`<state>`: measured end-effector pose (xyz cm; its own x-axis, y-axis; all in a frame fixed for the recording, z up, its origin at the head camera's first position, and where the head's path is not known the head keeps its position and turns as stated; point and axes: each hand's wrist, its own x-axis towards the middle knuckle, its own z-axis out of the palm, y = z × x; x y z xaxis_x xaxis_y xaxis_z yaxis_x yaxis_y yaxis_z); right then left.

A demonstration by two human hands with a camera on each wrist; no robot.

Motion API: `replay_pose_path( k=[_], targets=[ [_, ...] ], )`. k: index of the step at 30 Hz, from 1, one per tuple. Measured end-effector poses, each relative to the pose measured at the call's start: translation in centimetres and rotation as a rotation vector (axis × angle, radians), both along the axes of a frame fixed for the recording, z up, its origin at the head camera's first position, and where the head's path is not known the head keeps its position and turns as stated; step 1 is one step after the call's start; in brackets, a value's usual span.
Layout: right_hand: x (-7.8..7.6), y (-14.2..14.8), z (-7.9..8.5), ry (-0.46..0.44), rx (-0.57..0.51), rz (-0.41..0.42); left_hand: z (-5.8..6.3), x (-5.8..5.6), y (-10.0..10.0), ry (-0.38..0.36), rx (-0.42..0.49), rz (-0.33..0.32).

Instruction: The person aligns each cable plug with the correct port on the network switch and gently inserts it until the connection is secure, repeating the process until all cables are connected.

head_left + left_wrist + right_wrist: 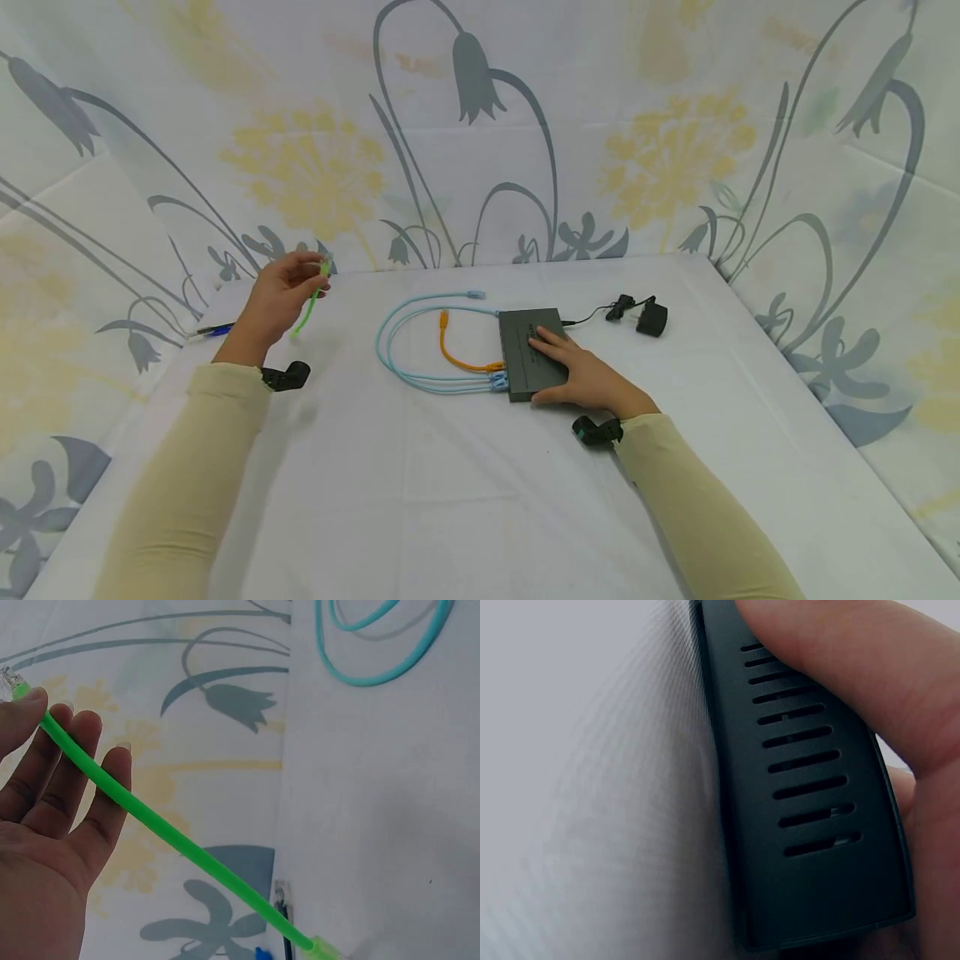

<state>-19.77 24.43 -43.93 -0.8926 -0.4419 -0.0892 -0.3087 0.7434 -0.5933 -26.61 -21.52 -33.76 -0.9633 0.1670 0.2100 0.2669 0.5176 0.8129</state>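
On the tabletop [450, 500], cables [450, 381] lie left of the network box [528, 358], a power adapter [652, 318] right of it. Farther left: a lone cable [180, 844] in the left grip [279, 292] and, apparently, pens [213, 331]; behind it, cloth [517, 150].

Room nearside, blue cables [408, 377] and box [521, 354] beyond

No legible txt, nos. or brands in any view; faint marking atop blk box [523, 357] too sm. to read.
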Motion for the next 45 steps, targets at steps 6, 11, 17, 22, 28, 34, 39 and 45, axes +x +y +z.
replay_pose_path(
  k=[6, 11, 17, 22, 28, 34, 39, 45],
  targets=[
    [-0.1, -0.1, 0.3, 0.006, 0.009, 0.004, -0.7, -0.3, 0.9, -0.041, -0.086, -0.002],
    [-0.2, -0.2, 0.4, 0.003, 0.007, 0.007, -1.3, -0.2, 1.5, -0.063, -0.095, -0.029],
    [-0.2, -0.1, 0.2, -0.003, 0.011, 0.003, -1.9, -0.1, 2.4, -0.061, -0.098, -0.067],
    [-0.2, -0.1, 0.1, -0.004, 0.014, -0.005, -2.4, -0.2, 3.2, -0.08, -0.138, -0.085],
    [-0.2, 0.0, -0.1, -0.006, 0.01, -0.005, -3.0, -0.1, 4.1, -0.093, -0.212, -0.124],
    [-0.2, 0.1, -0.2, 0.002, 0.012, -0.002, -3.3, 0.0, 5.3, -0.098, -0.272, -0.151],
    [-0.2, 0.1, -0.2, 0.004, 0.012, -0.002, -3.4, 0.2, 6.3, -0.106, -0.292, -0.175],
    [-0.2, 0.1, -0.3, -0.006, 0.011, -0.001, -3.8, 0.5, 7.1, -0.106, -0.314, -0.203]
  ],
)
